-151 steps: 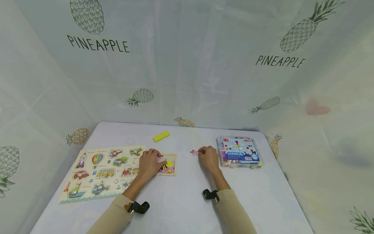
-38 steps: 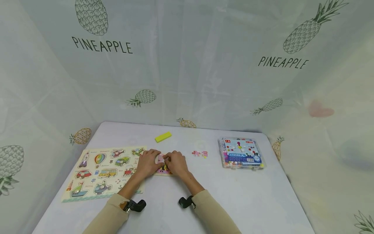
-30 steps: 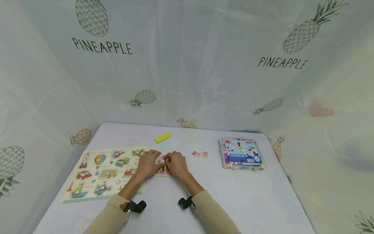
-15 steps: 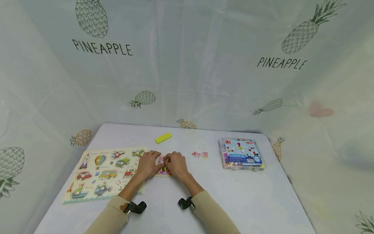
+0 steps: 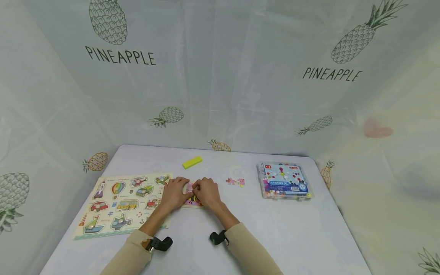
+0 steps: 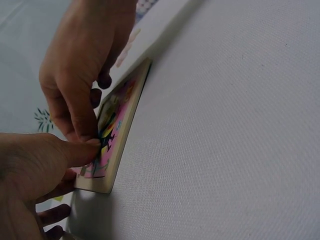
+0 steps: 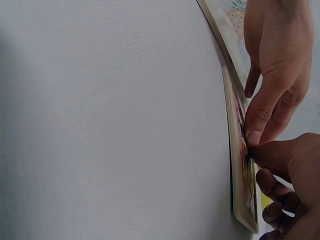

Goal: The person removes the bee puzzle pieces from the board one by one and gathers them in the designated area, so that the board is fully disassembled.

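A small jigsaw puzzle board (image 5: 191,206) with a pale wooden rim and a pink, yellow and black picture lies flat on the table. My left hand (image 5: 174,194) holds its left part, the thumb lying on the picture and the fingers near the far edge. Close against that thumb, my right hand (image 5: 207,194) has curled fingers and pinches a puzzle piece down on the picture; fingertips mostly hide the piece. In the left wrist view the board (image 6: 125,122) shows from its near side, the two hands' fingertips meeting on it. Two pink loose puzzle pieces (image 5: 235,181) lie to its right.
A large vehicle puzzle board (image 5: 127,206) lies at the left, partly under my left forearm. A yellow block (image 5: 192,162) sits farther back. At the right stands a clear box (image 5: 284,181) of colourful pieces. A curtain printed with pineapples surrounds the table.
Five seconds ago my right hand was at the loose pieces on the right; it has since moved left onto the small board. Over the last second both hands stay almost still.
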The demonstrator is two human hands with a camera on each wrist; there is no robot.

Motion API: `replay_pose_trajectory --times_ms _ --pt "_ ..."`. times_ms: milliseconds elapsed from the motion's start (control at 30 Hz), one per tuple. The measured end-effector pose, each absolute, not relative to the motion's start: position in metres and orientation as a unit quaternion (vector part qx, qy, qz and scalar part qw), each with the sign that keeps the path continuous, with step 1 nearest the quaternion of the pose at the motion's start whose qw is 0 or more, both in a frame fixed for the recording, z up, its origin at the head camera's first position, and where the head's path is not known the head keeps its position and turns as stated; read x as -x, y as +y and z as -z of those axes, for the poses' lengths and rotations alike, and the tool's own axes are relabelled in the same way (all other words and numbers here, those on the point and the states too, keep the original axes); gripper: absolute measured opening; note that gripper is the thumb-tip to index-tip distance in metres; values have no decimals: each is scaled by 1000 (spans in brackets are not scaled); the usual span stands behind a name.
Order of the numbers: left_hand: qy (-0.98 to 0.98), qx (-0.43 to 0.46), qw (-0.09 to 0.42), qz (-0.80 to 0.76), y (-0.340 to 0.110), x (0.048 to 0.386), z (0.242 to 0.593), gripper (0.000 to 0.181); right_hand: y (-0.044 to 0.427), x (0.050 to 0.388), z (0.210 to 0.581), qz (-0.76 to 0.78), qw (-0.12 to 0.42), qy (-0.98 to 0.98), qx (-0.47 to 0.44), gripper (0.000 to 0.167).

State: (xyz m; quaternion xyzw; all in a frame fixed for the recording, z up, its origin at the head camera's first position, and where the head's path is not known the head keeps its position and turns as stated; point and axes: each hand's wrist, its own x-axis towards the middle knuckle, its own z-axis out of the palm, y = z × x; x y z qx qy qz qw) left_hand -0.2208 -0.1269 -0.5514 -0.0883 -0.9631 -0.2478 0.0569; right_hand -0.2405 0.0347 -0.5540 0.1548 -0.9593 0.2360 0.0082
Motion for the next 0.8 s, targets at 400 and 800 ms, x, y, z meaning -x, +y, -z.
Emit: replay_pose_trajectory --times_ms 400,800 --pt "-964 88 53 247 -129 223 555 56 53 247 543 -262 18 -956 -131 13" --pt "-961 94 50 255 -129 222 556 57 113 262 541 -261 54 -957 -110 10"
